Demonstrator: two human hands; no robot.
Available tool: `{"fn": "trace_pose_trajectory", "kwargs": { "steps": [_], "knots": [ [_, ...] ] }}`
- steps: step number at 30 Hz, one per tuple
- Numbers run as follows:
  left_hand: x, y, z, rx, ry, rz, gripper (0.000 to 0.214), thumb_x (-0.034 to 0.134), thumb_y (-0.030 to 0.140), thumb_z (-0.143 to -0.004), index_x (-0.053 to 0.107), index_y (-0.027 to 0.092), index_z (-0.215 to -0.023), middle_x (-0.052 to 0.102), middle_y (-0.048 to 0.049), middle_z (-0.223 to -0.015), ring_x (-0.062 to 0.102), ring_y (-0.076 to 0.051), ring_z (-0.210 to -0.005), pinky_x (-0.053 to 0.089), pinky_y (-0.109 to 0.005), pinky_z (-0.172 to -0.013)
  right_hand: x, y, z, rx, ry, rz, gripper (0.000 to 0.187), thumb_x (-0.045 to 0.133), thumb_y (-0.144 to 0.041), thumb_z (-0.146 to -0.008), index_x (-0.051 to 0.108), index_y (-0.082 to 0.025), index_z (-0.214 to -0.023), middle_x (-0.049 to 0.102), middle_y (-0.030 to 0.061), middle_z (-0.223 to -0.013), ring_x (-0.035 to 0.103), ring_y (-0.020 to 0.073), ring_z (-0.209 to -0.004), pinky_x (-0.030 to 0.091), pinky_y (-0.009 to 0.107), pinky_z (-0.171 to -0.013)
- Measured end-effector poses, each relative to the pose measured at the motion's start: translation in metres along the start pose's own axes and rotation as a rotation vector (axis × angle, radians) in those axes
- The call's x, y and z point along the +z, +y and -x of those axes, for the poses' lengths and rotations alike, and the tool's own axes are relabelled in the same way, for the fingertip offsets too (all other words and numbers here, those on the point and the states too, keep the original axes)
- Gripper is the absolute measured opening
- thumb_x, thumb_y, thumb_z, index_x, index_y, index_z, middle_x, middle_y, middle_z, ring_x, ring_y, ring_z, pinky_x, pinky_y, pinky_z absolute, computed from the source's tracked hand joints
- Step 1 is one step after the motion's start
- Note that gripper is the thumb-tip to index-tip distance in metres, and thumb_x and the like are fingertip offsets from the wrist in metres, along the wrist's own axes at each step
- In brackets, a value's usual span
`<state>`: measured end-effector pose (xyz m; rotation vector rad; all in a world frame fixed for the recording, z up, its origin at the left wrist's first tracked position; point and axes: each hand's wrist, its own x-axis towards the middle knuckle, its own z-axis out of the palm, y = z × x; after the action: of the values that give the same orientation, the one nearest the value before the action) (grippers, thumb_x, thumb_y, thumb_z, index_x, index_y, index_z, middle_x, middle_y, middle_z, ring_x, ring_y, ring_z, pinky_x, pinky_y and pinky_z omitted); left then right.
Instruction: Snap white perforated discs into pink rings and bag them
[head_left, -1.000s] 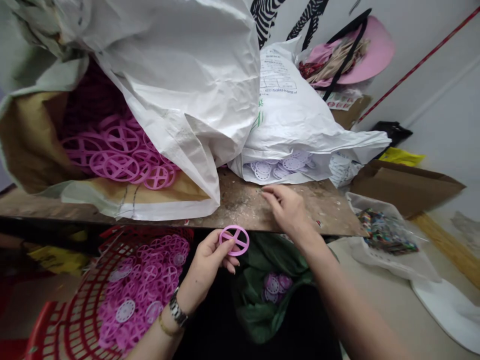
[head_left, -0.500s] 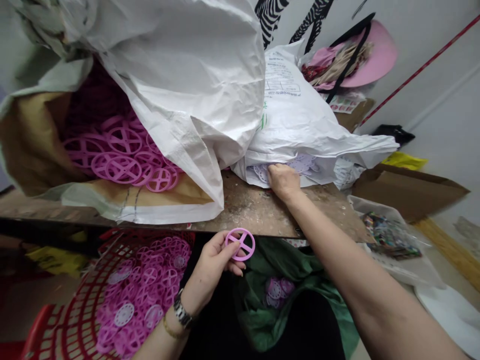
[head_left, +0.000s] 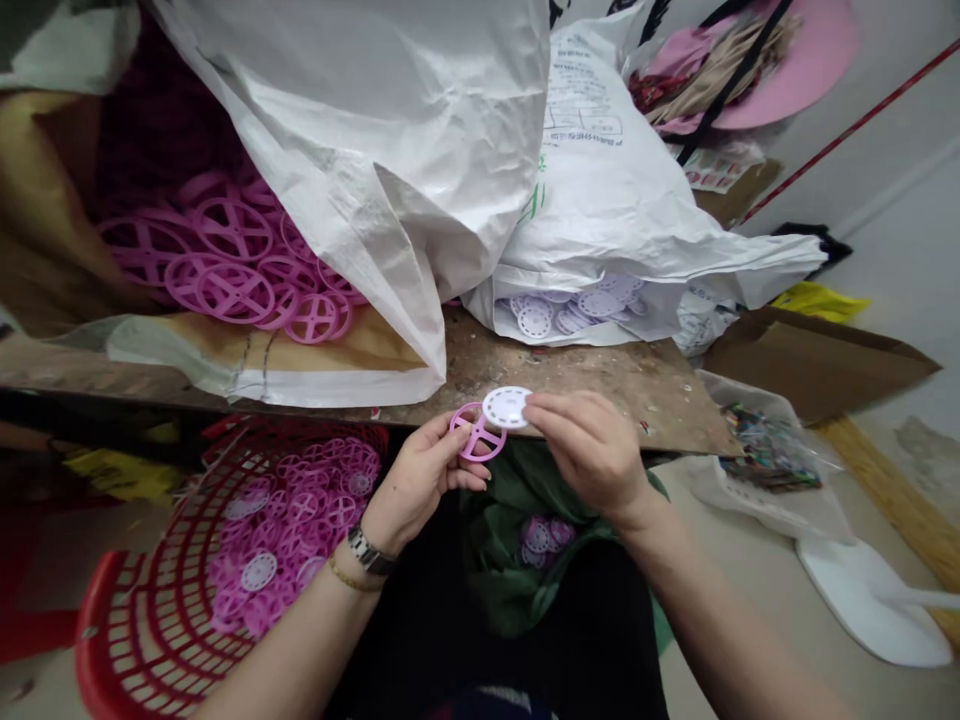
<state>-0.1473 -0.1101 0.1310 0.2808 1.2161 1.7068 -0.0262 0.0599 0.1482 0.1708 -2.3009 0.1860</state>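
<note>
My left hand (head_left: 418, 482) pinches a pink spoked ring (head_left: 475, 434) just below the front edge of the wooden board (head_left: 600, 385). My right hand (head_left: 592, 448) grips a white perforated disc (head_left: 507, 407) by its right rim and holds it against the top right of the pink ring. Both hands hover over a green bag (head_left: 517, 560) in my lap that holds a few assembled purple and white pieces (head_left: 541, 537).
A big white sack (head_left: 360, 170) on the left spills pink rings (head_left: 232, 270). A second white sack (head_left: 622, 210) behind holds white discs (head_left: 570, 310). A red basket (head_left: 165, 610) of assembled pieces sits lower left. Cardboard (head_left: 817, 355) and a bag of small parts (head_left: 757, 460) lie to the right.
My right hand reached into the far sack, took a white disc and came back with it to the pink ring. The left hand stayed put with its ring.
</note>
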Motion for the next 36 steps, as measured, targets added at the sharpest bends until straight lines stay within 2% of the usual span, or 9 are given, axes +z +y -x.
{"fn": "trace_pose_trajectory", "kwargs": {
  "steps": [6, 14, 17, 20, 23, 26, 28, 31, 36],
  "knots": [
    [0.006, -0.005, 0.003, -0.024, -0.053, 0.046, 0.030, 0.065, 0.029, -0.085, 0.060, 0.012, -0.109, 0.066, -0.0036, -0.080, 0.065, -0.009, -0.058, 0.057, -0.017, -0.052, 0.004, -0.017, 0.021, -0.023, -0.027, -0.048, 0.024, 0.052, -0.007, -0.090, 0.066, -0.016, -0.107, 0.072, 0.0121, -0.105, 0.066, 0.0208, -0.093, 0.050, 0.037, -0.080],
    [0.007, -0.012, 0.005, 0.022, -0.026, -0.021, 0.038, 0.071, 0.027, -0.078, 0.059, 0.014, -0.112, 0.067, -0.0032, -0.084, 0.065, -0.009, -0.059, 0.058, -0.019, -0.055, 0.013, -0.035, 0.031, 0.104, -0.032, -0.138, 0.033, 0.051, -0.008, -0.091, 0.065, -0.024, -0.116, 0.070, 0.0056, -0.115, 0.062, 0.0210, -0.101, 0.052, 0.038, -0.084],
    [0.006, -0.014, 0.006, 0.082, -0.018, -0.089, 0.036, 0.070, 0.028, -0.079, 0.060, 0.016, -0.112, 0.066, -0.0029, -0.090, 0.065, -0.009, -0.061, 0.058, -0.019, -0.056, 0.011, -0.041, 0.033, 0.278, 0.002, -0.255, 0.034, 0.054, -0.012, -0.090, 0.063, -0.025, -0.121, 0.065, 0.0084, -0.124, 0.059, 0.0228, -0.108, 0.050, 0.042, -0.090],
    [0.006, -0.017, 0.007, 0.134, -0.046, -0.178, 0.032, 0.067, 0.030, -0.082, 0.061, 0.017, -0.110, 0.066, -0.0031, -0.094, 0.065, -0.009, -0.065, 0.058, -0.019, -0.058, 0.008, -0.045, 0.031, 0.584, 0.025, -0.445, 0.039, 0.061, -0.024, -0.089, 0.057, -0.022, -0.128, 0.064, 0.0104, -0.121, 0.060, 0.0238, -0.108, 0.052, 0.039, -0.087],
    [0.009, -0.019, 0.010, 0.174, -0.080, -0.276, 0.029, 0.064, 0.031, -0.084, 0.061, 0.018, -0.110, 0.065, -0.0032, -0.098, 0.065, -0.012, -0.072, 0.058, -0.021, -0.061, 0.007, -0.047, 0.027, 0.807, -0.050, -0.691, 0.030, 0.060, -0.029, -0.088, 0.063, -0.020, -0.117, 0.070, 0.0069, -0.107, 0.065, 0.0211, -0.095, 0.053, 0.033, -0.080],
    [0.012, -0.019, 0.014, 0.233, -0.114, -0.389, 0.028, 0.060, 0.034, -0.086, 0.062, 0.019, -0.111, 0.063, -0.0041, -0.103, 0.063, -0.017, -0.084, 0.058, -0.024, -0.065, 0.007, -0.049, 0.022, 0.911, -0.066, -0.776, 0.016, 0.061, -0.029, -0.086, 0.069, -0.019, -0.096, 0.072, 0.0032, -0.090, 0.065, 0.0185, -0.081, 0.052, 0.029, -0.074],
    [0.014, -0.018, 0.017, 0.299, -0.118, -0.491, 0.027, 0.056, 0.035, -0.089, 0.062, 0.020, -0.111, 0.063, -0.0045, -0.103, 0.062, -0.018, -0.086, 0.056, -0.024, -0.067, 0.007, -0.051, 0.021, 0.944, -0.036, -0.776, 0.013, 0.063, -0.030, -0.084, 0.069, -0.019, -0.088, 0.070, 0.0014, -0.081, 0.063, 0.0172, -0.074, 0.051, 0.027, -0.069],
    [0.017, -0.019, 0.020, 0.393, -0.084, -0.652, 0.025, 0.051, 0.034, -0.092, 0.062, 0.019, -0.108, 0.064, -0.0038, -0.097, 0.061, -0.015, -0.079, 0.052, -0.023, -0.070, 0.006, -0.055, 0.021, 0.951, -0.003, -0.766, 0.011, 0.064, -0.029, -0.083, 0.068, -0.019, -0.082, 0.068, 0.0002, -0.076, 0.061, 0.0162, -0.070, 0.048, 0.026, -0.067],
    [0.020, -0.027, 0.020, 0.394, -0.046, -0.665, 0.026, 0.046, 0.036, -0.094, 0.063, 0.017, -0.094, 0.059, -0.0017, -0.084, 0.059, -0.013, -0.069, 0.050, -0.021, -0.059, 0.008, -0.059, 0.023, 0.948, -0.009, -0.708, 0.013, 0.062, -0.027, -0.084, 0.065, -0.018, -0.075, 0.061, -0.0016, -0.069, 0.054, 0.0132, -0.065, 0.042, 0.023, -0.062]
  ]
}}
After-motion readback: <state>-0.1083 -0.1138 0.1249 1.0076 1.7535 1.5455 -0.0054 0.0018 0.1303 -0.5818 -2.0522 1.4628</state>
